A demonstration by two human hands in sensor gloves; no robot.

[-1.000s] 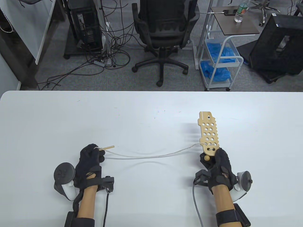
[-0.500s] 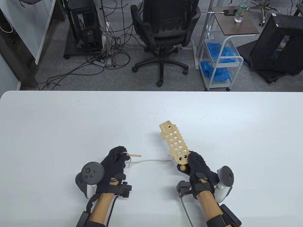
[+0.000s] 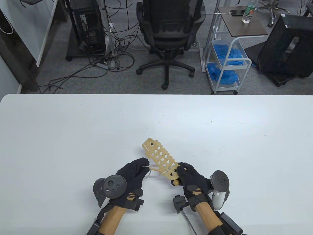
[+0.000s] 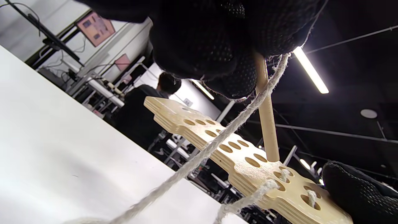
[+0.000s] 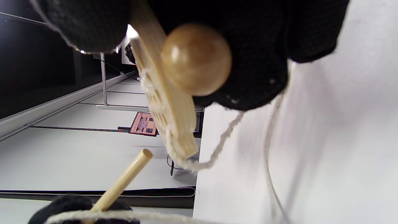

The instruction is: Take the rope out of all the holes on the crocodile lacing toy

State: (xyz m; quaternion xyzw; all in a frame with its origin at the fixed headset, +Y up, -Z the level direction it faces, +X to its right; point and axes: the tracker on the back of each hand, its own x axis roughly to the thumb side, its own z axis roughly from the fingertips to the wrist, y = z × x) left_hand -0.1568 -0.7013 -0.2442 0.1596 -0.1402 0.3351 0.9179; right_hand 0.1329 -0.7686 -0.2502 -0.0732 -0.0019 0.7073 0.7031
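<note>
Hands: both of mine hover low over the near middle of the table. My right hand (image 3: 192, 178) grips the near end of the toy; my left hand (image 3: 133, 172) pinches the stick at the rope's free end, fingers closed narrow around it.

Table: wide white tabletop (image 3: 73, 137) under everything, the two hands close together above it.

Toy: flat pale wooden crocodile lacing board with rows of round holes (image 3: 160, 159), held off the surface, far end angled up and to the left. In the left wrist view most holes (image 4: 230, 146) look empty, and cord shows only in the ones nearest my right hand.

Rope: off-white twisted cord (image 4: 217, 143), slack, running from my left fingers down toward the table and back up to the board's near holes.

Stick: thin light wooden lacing needle (image 4: 266, 124), its tip touching or just above the board's face beside a hole; which, I cannot tell.

Bead: round wooden ball (image 5: 196, 59) at the toy's near end, against my right palm.

Stage: I judge the unlacing nearly done, a few holes left.

Risk: slack cord could loop and snag at a hole edge if I pull at an angle; the needle could catch crosswise; too hard a tug could twist the board in my right grip.
</note>
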